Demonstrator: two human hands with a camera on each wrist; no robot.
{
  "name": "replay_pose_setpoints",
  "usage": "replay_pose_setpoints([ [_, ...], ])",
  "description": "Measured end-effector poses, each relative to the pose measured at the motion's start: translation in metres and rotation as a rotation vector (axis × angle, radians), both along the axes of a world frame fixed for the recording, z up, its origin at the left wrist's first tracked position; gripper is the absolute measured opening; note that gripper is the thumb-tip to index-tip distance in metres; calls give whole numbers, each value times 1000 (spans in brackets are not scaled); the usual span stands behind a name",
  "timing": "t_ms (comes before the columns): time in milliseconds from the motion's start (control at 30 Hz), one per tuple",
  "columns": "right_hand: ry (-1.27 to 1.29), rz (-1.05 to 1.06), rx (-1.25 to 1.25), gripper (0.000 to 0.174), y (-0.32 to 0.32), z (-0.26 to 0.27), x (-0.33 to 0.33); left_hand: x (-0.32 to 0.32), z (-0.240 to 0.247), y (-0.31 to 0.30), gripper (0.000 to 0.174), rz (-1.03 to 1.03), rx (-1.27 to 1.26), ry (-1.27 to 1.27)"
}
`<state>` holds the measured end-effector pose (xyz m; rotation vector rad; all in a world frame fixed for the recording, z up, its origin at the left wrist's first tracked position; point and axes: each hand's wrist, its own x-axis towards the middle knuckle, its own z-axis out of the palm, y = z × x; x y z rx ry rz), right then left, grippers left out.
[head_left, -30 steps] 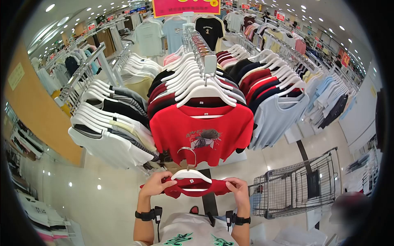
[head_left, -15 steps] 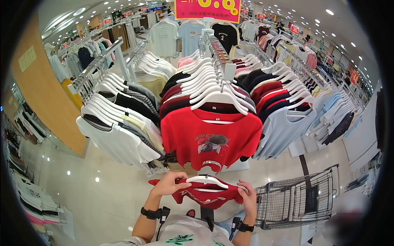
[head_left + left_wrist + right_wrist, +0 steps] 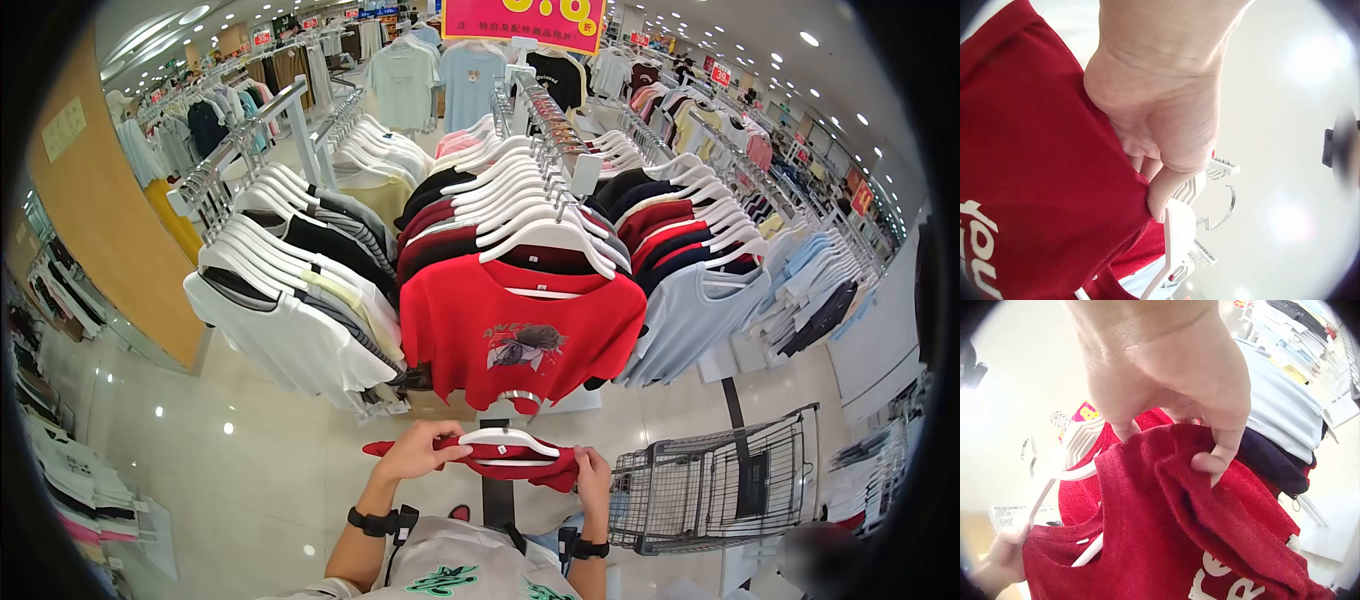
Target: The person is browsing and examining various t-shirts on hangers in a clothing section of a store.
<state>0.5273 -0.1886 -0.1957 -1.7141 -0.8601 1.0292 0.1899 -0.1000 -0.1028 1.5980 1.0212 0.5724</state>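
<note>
A dark red T-shirt (image 3: 562,470) with white lettering hangs on a white hanger (image 3: 505,438) in front of the person's body. My left hand (image 3: 420,452) grips the shirt at one shoulder; in the left wrist view its thumb presses the cloth beside the end of the hanger (image 3: 1177,232). The opposite shoulder is pinched by my right hand (image 3: 594,478). In the right wrist view, that hand's thumb (image 3: 1210,462) lies on the gathered sleeve and its other fingers go behind the cloth. A metal hook (image 3: 1230,209) rises from the hanger.
Straight ahead, a bright red printed T-shirt (image 3: 525,335) fronts a rack of hung shirts. White shirts (image 3: 285,335) hang on the left, a light blue shirt (image 3: 700,325) on the right. A wire shopping cart (image 3: 715,490) stands at the right, and a wooden panel (image 3: 130,180) on the left.
The held shirt first tilted to show its front, then came back flatter. My right fingers, raised half a second ago, now curl on the shoulder. The rack has shifted rightward in view.
</note>
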Motion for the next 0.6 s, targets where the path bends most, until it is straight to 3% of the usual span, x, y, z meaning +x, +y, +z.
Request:
replay_pose_setpoints([
  [67, -188, -41, 114, 38, 5, 1, -6, 0, 4, 4, 24, 29, 61, -28],
  [233, -187, -45, 85, 41, 9, 25, -7, 8, -7, 9, 20, 86, 134, -70],
  [600, -330, -7, -24, 45, 4, 38, -18, 28, -16, 9, 33, 94, 130, -292],
])
